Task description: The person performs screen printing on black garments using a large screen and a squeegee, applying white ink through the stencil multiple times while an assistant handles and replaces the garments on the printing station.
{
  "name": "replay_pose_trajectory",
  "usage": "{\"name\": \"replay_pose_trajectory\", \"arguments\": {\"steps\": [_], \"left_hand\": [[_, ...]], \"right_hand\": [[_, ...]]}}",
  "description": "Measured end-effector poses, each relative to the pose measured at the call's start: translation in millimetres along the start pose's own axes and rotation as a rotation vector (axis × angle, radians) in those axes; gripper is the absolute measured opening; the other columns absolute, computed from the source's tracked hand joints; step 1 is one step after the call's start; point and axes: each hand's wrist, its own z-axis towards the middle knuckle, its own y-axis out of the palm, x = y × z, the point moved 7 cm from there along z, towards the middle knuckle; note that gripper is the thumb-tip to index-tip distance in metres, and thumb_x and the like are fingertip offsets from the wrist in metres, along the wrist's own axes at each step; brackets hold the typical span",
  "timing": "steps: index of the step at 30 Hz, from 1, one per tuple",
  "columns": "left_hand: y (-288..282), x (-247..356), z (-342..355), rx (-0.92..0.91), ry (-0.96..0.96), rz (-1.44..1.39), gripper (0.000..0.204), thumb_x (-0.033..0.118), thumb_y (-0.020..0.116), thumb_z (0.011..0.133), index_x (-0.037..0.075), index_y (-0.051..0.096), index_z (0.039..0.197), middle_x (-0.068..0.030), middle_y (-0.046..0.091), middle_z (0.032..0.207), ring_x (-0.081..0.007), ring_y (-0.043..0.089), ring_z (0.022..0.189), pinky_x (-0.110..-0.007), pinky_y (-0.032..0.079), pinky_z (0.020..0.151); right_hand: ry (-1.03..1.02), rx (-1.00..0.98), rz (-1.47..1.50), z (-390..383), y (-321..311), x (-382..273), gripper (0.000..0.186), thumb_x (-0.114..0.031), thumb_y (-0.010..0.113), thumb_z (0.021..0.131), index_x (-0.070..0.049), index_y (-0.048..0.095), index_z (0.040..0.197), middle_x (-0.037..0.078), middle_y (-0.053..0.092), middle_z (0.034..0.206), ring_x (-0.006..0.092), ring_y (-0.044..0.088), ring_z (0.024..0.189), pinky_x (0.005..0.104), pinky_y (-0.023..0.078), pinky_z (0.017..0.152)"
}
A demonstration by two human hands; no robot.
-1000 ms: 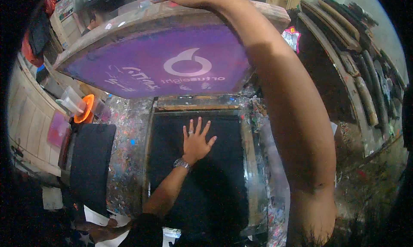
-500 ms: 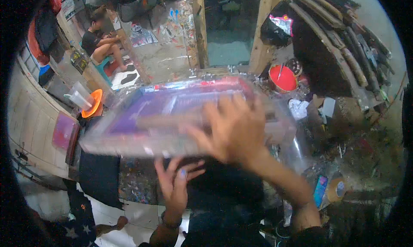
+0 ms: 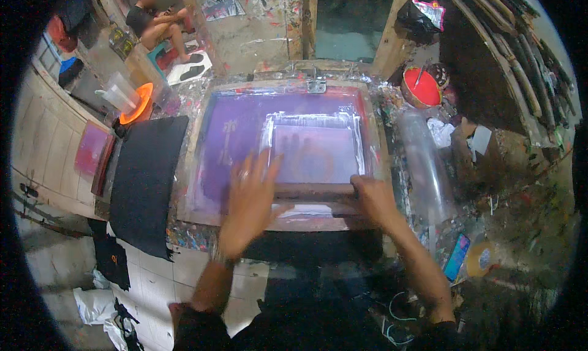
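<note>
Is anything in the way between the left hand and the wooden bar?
Nothing visible is. The left hand is right by the left end of the wooden bar; blur hides whether they touch. The right hand holds the other end.

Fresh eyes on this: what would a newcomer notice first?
Likely the purple printing screen mid-bench, with the right hand closed on the right end of a wooden squeegee and the blurred left hand spread by its left end. Then the bowl, red inside, off the screen's far right corner, and the bright orange dish beyond its left side.
</note>
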Motion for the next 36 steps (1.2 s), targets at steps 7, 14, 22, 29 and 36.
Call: {"name": "replay_pose_trajectory", "arguments": {"steps": [7,14,22,29,36], "left_hand": [[82,-7,-26,-0.581,0.052,-0.395,0.028,0.033,0.064,0.085,0.006,0.057,0.091,-0.0136,0.062,0.083,-0.0346,0.061,0.080,-0.046,0.049,0.072],[138,-49,56,-0.343,-0.040,-0.182,0.031,0.037,0.063,0.085,0.008,0.056,0.095,-0.0116,0.064,0.081,-0.0326,0.063,0.082,-0.044,0.052,0.066],[137,-66,72,-0.325,0.037,-0.206,0.032,0.034,0.063,0.085,0.008,0.056,0.103,-0.0155,0.064,0.081,-0.0371,0.064,0.074,-0.046,0.052,0.063],[141,-87,111,-0.186,-0.003,-0.185,0.043,0.042,0.061,0.086,0.003,0.056,0.104,-0.0171,0.064,0.073,-0.0346,0.066,0.069,-0.043,0.053,0.057],[129,-51,27,-0.310,-0.003,-0.315,0.032,0.034,0.066,0.081,0.005,0.053,0.087,-0.0162,0.059,0.073,-0.0329,0.062,0.067,-0.046,0.048,0.058]], "right_hand": [[-0.015,-0.019,0.054,-22,1,14,0.034,-0.032,0.075,0.073,-0.005,0.055,0.079,0.015,0.057,0.071,0.0387,0.060,0.068,0.0458,0.046,0.059],[-0.133,0.164,-0.086,93,5,86,0.031,-0.030,0.075,0.072,-0.008,0.055,0.081,0.014,0.059,0.075,0.0369,0.061,0.069,0.0452,0.047,0.057],[-0.236,0.344,-0.245,94,8,66,0.029,-0.019,0.071,0.072,-0.009,0.048,0.087,0.015,0.051,0.080,0.0382,0.057,0.065,0.0489,0.043,0.052],[-0.101,0.202,-0.136,147,6,111,0.030,-0.025,0.069,0.079,-0.005,0.047,0.085,0.019,0.057,0.081,0.0386,0.060,0.075,0.0482,0.045,0.059],[0.012,0.123,-0.108,47,14,47,0.025,-0.010,0.062,0.073,-0.005,0.050,0.095,0.017,0.057,0.084,0.0398,0.059,0.074,0.0495,0.047,0.064]]}}
